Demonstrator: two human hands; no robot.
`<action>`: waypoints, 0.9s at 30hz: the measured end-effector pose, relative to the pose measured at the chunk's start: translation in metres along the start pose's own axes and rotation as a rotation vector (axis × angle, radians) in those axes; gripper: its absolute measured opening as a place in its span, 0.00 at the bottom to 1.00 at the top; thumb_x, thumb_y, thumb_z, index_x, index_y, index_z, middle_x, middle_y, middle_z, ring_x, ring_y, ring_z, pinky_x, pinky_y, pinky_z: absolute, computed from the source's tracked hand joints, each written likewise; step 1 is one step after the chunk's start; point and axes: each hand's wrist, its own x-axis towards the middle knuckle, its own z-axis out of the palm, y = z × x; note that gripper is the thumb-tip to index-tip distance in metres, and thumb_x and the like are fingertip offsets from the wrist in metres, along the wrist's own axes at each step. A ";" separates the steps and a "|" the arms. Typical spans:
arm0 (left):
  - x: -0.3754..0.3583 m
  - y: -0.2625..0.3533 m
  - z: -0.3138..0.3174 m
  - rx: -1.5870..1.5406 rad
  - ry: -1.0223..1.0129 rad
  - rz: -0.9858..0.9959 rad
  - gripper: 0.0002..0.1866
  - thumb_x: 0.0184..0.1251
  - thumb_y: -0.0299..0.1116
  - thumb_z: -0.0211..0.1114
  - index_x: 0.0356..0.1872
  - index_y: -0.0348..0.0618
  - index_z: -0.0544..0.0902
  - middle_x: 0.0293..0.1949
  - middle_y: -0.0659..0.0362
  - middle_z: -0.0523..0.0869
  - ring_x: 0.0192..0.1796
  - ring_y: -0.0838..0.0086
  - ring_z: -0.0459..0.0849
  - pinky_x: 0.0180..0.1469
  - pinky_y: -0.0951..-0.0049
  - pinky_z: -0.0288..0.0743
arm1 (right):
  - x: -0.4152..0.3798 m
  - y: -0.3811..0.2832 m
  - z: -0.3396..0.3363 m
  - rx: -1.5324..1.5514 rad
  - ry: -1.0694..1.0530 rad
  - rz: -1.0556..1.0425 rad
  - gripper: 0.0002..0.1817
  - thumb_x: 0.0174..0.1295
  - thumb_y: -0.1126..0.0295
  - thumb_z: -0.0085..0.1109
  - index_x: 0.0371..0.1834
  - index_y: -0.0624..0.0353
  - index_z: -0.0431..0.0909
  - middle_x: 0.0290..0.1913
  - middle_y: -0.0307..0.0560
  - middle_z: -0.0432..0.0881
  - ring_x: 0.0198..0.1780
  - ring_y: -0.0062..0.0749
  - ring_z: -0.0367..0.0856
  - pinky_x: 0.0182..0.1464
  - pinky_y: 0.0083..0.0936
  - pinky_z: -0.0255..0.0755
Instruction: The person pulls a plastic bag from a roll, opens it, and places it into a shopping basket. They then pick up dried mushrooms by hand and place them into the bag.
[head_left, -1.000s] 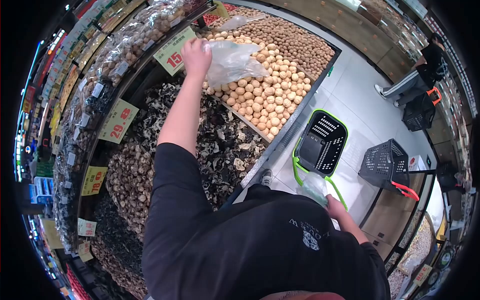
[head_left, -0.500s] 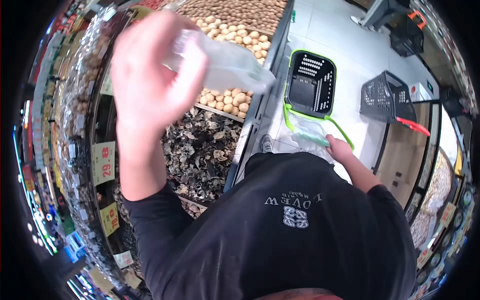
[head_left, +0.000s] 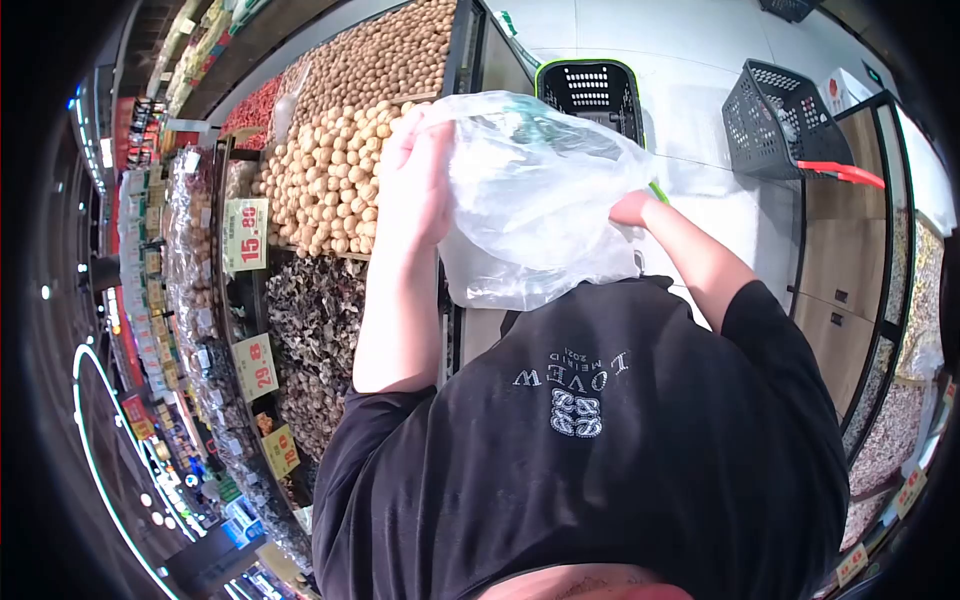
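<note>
A clear plastic bag (head_left: 540, 200) is spread wide between my two hands, in front of my black shirt. My left hand (head_left: 418, 180) grips its left edge, fingers pointing away from me, over the edge of the produce bin. On the other side my right hand (head_left: 640, 208) closes on the bag's right edge. A short piece of green basket handle (head_left: 658, 191) shows right at this hand. Beyond the bag, a black shopping basket (head_left: 590, 75) with a green rim is partly covered by the plastic.
Round tan dried goods (head_left: 335, 175) fill a bin at left, with dark dried fungus (head_left: 310, 310) nearer me. Price signs (head_left: 247, 234) line the shelf side. A grey basket with a red handle (head_left: 840, 172) stands right, beside a wooden cabinet (head_left: 832, 300).
My left hand has come down and right from above the bins. The plastic, bunched up before, is now spread between both hands. My right hand has risen slightly in view.
</note>
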 end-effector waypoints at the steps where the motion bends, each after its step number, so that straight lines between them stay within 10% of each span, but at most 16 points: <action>1: 0.001 -0.005 0.005 0.015 -0.004 -0.002 0.09 0.77 0.35 0.57 0.37 0.43 0.80 0.30 0.69 0.78 0.32 0.87 0.71 0.34 0.82 0.66 | 0.005 -0.004 -0.005 0.057 0.053 -0.151 0.25 0.63 0.61 0.54 0.63 0.57 0.75 0.62 0.61 0.80 0.65 0.58 0.76 0.65 0.40 0.71; 7: 0.060 -0.138 0.004 0.804 0.073 0.013 0.21 0.70 0.48 0.63 0.43 0.35 0.78 0.38 0.49 0.84 0.44 0.65 0.81 0.51 0.66 0.75 | 0.049 0.055 -0.004 0.390 -0.070 -0.153 0.22 0.70 0.62 0.56 0.65 0.56 0.77 0.62 0.47 0.82 0.62 0.36 0.79 0.67 0.30 0.70; 9: 0.068 -0.160 0.013 0.855 0.097 -0.024 0.23 0.69 0.48 0.64 0.48 0.35 0.75 0.40 0.45 0.85 0.45 0.59 0.84 0.52 0.61 0.77 | 0.042 0.049 -0.015 1.136 -0.234 0.036 0.22 0.69 0.64 0.58 0.65 0.54 0.77 0.60 0.42 0.83 0.59 0.30 0.80 0.66 0.29 0.71; 21: 0.133 -0.280 0.033 0.793 0.449 -0.275 0.27 0.68 0.48 0.67 0.54 0.36 0.71 0.58 0.38 0.75 0.58 0.45 0.78 0.61 0.52 0.73 | 0.001 0.012 -0.081 1.140 -0.089 0.369 0.33 0.78 0.44 0.32 0.73 0.57 0.68 0.65 0.44 0.80 0.65 0.29 0.77 0.71 0.35 0.66; 25: 0.145 -0.272 0.039 0.970 0.371 -0.242 0.31 0.67 0.48 0.67 0.61 0.36 0.69 0.62 0.38 0.71 0.65 0.44 0.72 0.64 0.52 0.69 | 0.012 -0.019 -0.087 0.579 -0.071 0.198 0.23 0.74 0.63 0.54 0.70 0.60 0.71 0.57 0.41 0.84 0.57 0.22 0.81 0.62 0.28 0.73; 27: 0.143 -0.261 0.033 1.273 0.454 0.314 0.36 0.64 0.48 0.69 0.67 0.38 0.68 0.64 0.41 0.70 0.67 0.46 0.69 0.66 0.51 0.65 | 0.026 -0.010 -0.081 0.629 0.024 0.188 0.21 0.69 0.72 0.60 0.65 0.62 0.76 0.54 0.42 0.86 0.54 0.21 0.82 0.58 0.25 0.76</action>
